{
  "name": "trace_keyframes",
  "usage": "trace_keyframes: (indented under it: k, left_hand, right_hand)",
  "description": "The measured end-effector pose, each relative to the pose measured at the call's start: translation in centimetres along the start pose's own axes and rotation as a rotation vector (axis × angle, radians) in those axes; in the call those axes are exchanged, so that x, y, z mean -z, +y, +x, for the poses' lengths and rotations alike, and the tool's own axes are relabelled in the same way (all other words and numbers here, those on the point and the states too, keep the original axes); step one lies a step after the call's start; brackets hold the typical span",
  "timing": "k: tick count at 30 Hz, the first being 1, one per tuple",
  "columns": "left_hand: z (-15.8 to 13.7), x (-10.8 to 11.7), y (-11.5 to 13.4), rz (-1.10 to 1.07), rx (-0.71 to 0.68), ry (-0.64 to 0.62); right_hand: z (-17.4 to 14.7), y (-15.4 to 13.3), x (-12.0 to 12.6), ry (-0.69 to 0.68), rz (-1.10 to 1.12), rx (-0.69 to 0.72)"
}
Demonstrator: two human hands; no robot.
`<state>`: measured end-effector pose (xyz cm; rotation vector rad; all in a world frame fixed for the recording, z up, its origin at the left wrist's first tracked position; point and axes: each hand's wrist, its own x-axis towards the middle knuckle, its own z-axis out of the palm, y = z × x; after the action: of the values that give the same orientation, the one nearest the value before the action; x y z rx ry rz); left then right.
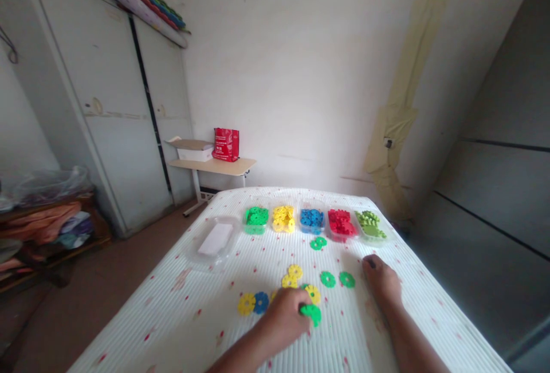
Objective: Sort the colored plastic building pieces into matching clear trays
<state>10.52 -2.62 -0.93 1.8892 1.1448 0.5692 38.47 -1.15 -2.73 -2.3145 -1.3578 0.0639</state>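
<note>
My left hand [287,311] is closed on a green notched plastic disc [311,314], held low over the table. Beside and behind that hand lie a yellow disc [313,294] and two touching yellow discs [292,275]. To its left a yellow disc [246,303] joins a blue disc [260,302]; the hand partly hides another yellow piece. My right hand [384,281] rests on the table with fingers curled; whatever they may hold is hidden. Near it lie two separate green discs [328,279], and farther back two overlapping green discs [318,243].
Along the far side stand clear tubs of green [256,227], yellow [283,227], blue [312,228], red [342,234] and light green pieces [373,234]. A clear lid-like tray [201,257] with white paper lies left. Behind, a side table [236,167] holds a red bag [226,145].
</note>
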Motion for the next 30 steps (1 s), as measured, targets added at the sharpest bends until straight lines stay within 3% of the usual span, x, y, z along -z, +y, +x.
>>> trace_keyframes:
  k: [2,6,9,13,20,25,30]
  left_hand:
    - [1.5,4.4,-0.4,-0.211,0.127,0.101]
    - [6.5,13.1,-1.1,-0.335,0.093,0.411]
    - [9.8,16.3,-2.0,-0.345,0.097,0.496]
    - [10.3,15.8,-4.1,-0.306,0.138,0.541]
    - [3.7,11.8,-8.8,-0.209,0.194,0.565]
    - [1.3,10.2,-11.5,-0.286,0.189,0.612]
    - [1.3,10.1,-12.0,-0.335,0.166,0.605]
  right_hand:
    - [0.0,-0.1,0.0,-0.011,-0.007,-0.009]
    - [0.1,-0.2,-0.1,-0.017,-0.016,-0.025]
    - [0.1,-0.1,-0.2,0.003,-0.013,-0.017]
    - [0.1,0.1,-0.4,0.010,0.017,-0.001]
    - [-0.1,-0.1,-0.3,0.040,0.098,0.037]
    - [-1.7,-2.8,0.3,0.115,0.333,0.258]
    - [-5.4,-7.7,0.6,-0.085,0.321,0.543]
